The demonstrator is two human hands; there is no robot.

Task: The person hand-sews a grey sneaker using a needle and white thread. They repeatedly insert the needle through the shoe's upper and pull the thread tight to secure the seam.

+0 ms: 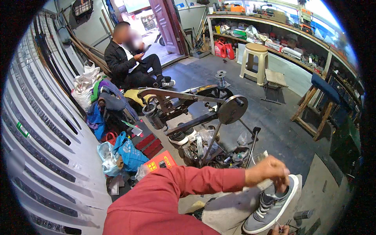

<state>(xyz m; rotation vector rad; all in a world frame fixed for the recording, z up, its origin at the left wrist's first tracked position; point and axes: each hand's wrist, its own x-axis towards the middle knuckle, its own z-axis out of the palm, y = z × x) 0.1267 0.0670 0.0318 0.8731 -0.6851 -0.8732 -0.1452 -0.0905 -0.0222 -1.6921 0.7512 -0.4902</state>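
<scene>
A grey sneaker (270, 207) with white laces and a white sole lies tilted across my grey-trousered knee (231, 209). My left hand (268, 172), in a red sleeve, is raised over the shoe's heel opening. Its fingers are curled together; whatever they pinch is too small to tell. At the bottom edge, my right hand (281, 230) shows only its fingertips, beside the sole near the toe. They close around a thin metal tool (279, 227) that points at the sole edge; its lower part is out of view.
Ahead stands a hand-cranked sewing machine with a round wheel (233, 109). Under it are parts bins (196, 150). Left are bags (129, 149) and an orange-red box (160, 160). A person (125, 58) sits by the door. Stools (254, 64) and loaded shelves (274, 43) are right. A metal can (303, 214) is near the shoe.
</scene>
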